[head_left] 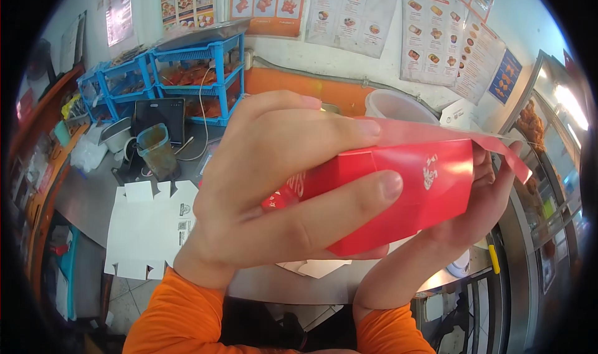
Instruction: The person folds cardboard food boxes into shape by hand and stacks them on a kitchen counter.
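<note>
A red cardboard food box (430, 189) with a small white printed figure is held up close to the camera, its top flap sticking out to the right. My left hand (268, 186) wraps over the box's left end, fingers across the top and thumb along the front. Under the right end, my right hand (448, 229) cups the box from below and behind. Both sleeves are orange.
Flat unfolded white box blanks (149, 223) lie on the steel counter (87, 195) at lower left. Behind them stand a plastic container with brown sauce (157, 150), a dark tablet, blue shelf racks (199, 74) and a white tub (398, 107). Menu posters cover the wall; a heated display case stands at right.
</note>
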A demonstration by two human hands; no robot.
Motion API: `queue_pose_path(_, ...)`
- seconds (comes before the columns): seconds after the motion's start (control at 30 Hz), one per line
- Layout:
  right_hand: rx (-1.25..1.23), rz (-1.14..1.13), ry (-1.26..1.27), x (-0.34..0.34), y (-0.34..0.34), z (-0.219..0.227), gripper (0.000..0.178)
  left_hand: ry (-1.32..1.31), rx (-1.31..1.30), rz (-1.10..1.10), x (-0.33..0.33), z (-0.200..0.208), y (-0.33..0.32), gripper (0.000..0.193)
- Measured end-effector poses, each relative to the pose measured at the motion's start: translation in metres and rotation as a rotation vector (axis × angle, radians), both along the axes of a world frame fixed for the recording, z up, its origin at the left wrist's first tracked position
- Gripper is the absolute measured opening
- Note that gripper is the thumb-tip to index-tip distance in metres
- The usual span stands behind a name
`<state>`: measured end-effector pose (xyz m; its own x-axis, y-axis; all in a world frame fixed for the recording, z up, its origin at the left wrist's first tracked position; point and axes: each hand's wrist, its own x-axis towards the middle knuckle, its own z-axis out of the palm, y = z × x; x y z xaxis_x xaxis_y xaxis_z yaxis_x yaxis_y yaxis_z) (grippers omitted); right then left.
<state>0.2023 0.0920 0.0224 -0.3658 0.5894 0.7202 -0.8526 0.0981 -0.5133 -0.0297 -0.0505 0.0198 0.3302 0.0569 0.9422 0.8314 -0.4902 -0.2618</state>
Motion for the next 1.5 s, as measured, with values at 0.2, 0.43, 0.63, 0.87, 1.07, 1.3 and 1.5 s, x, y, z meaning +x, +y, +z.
queue_pose_path(0.2, 0.015, 0.154, 0.139, -0.004, -0.011, 0.003, 0.046, -0.008, 0.099, 0.048, -0.003, 0.0, -0.01, 0.071)
queue_pose_path(0.43, 0.183, -0.527, -0.103, -0.041, -0.052, 0.0, 0.011, -0.081, 0.184, 0.092, 0.001, -0.02, -0.014, 0.075)
queue_pose_path(0.63, 0.011, -0.288, -0.138, -0.054, -0.044, 0.005, 0.014, -0.054, 0.158, 0.103, 0.008, -0.013, -0.005, 0.08)
queue_pose_path(0.87, 0.034, -0.281, -0.102, -0.047, -0.034, 0.004, 0.016, 0.005, 0.08, 0.153, 0.007, -0.007, -0.009, 0.075)
queue_pose_path(1.07, 0.032, -0.313, -0.099, -0.056, -0.047, 0.003, 0.016, 0.014, 0.137, 0.122, 0.01, -0.011, -0.009, 0.072)
queue_pose_path(1.3, -0.011, -0.122, -0.094, -0.048, -0.048, 0.007, 0.018, -0.009, 0.129, 0.167, 0.012, -0.01, -0.011, 0.072)
queue_pose_path(1.5, -0.052, -0.143, -0.165, -0.058, -0.062, 0.006, 0.019, 0.02, 0.19, 0.146, 0.008, -0.009, -0.001, 0.067)
